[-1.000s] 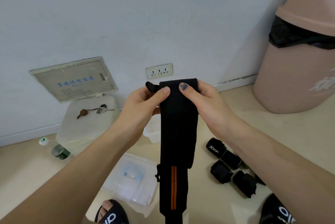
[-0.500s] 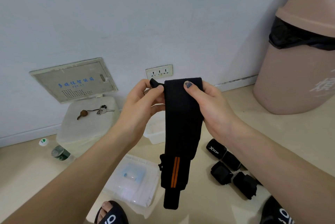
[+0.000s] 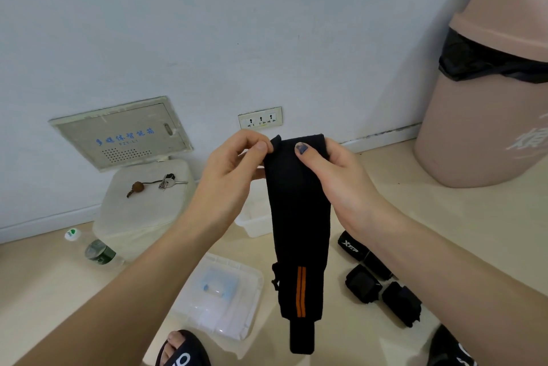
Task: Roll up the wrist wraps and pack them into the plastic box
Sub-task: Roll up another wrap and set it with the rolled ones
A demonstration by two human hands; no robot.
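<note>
A long black wrist wrap (image 3: 299,232) with two orange stripes hangs down in front of me. My left hand (image 3: 228,175) pinches its top left corner at the thumb loop. My right hand (image 3: 332,175) grips the top right edge, thumb on the front face. Behind the wrap, the clear plastic box (image 3: 252,220) stands on the floor, mostly hidden. Its lid (image 3: 219,294) lies flat nearer to me. Three rolled black wraps (image 3: 373,276) lie on the floor at the right.
A pink bin (image 3: 486,92) with a black liner stands at the right. A white foam box (image 3: 142,205) with keys on it sits by the wall, a bottle (image 3: 95,250) beside it. My sandalled feet (image 3: 184,351) are at the bottom edge.
The wrap's hanging tail has risen and the visible length is shorter. Both hands shifted slightly right while keeping hold of the top end.
</note>
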